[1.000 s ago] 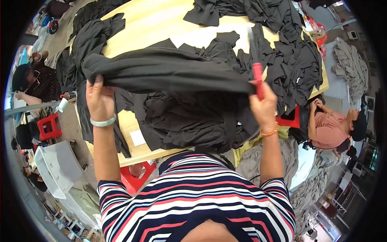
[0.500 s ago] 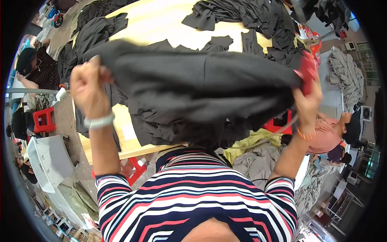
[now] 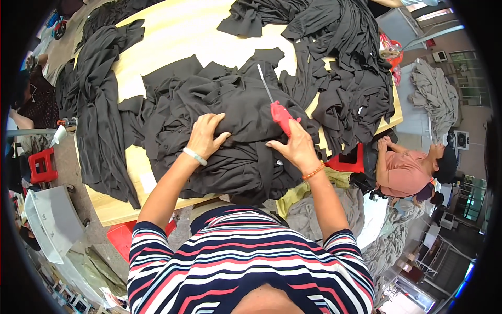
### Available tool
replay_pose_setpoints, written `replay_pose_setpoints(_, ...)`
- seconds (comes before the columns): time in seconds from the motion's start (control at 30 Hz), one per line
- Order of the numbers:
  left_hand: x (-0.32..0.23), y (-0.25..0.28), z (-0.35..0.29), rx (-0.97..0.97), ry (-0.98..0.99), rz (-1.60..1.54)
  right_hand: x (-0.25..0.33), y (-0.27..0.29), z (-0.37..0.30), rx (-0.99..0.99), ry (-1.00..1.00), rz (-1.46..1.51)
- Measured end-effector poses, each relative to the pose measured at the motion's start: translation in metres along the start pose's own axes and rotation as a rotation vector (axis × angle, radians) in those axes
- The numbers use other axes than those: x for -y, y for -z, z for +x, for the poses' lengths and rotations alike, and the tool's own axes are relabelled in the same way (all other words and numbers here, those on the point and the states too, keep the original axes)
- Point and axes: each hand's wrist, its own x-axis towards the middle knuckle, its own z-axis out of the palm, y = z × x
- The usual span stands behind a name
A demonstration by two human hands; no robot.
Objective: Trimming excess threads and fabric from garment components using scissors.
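A heap of dark grey cloth garments (image 3: 172, 110) lies in front of me at the near side of the pale wooden table. On top of it rests my left hand (image 3: 206, 137), fingers together and thumb apart, gripping nothing that I can see. My right hand (image 3: 297, 149) holds a red-handled tool (image 3: 284, 116) with a long thin metal shaft, which points away from me and slightly left over the cloth. The right thumb stretches out onto the fabric. How the other right fingers wrap the handle is partly hidden.
More dark garments (image 3: 99, 110) hang over the table's left side, and another pile (image 3: 355, 63) covers its right. The wooden table (image 3: 178, 31) shows between them. Red stools (image 3: 43, 165) stand nearby. A person in a pink top (image 3: 405, 170) sits at the right.
The dark garment held stretched between my raised hands now lies on the heap. Both hands have come down and closer together. The red tool's shaft now shows clearly.
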Motion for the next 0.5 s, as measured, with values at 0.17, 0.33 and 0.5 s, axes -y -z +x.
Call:
replay_pose_setpoints(0.17, 0.015, 0.029, 0.007, -0.172, 0.118, -0.097, -0.024, -0.024, -0.002, 0.023, -0.056, 0.021)
replay_pose_setpoints(0.33, 0.037, 0.014, 0.057, -0.203, -0.009, 0.073, -0.014, 0.006, -0.011, 0.101, 0.046, 0.022)
replay_pose_setpoints(0.5, 0.026, -0.009, 0.089, 0.102, 0.086, 0.044, -0.003, 0.047, -0.029, 0.15, 0.059, 0.016)
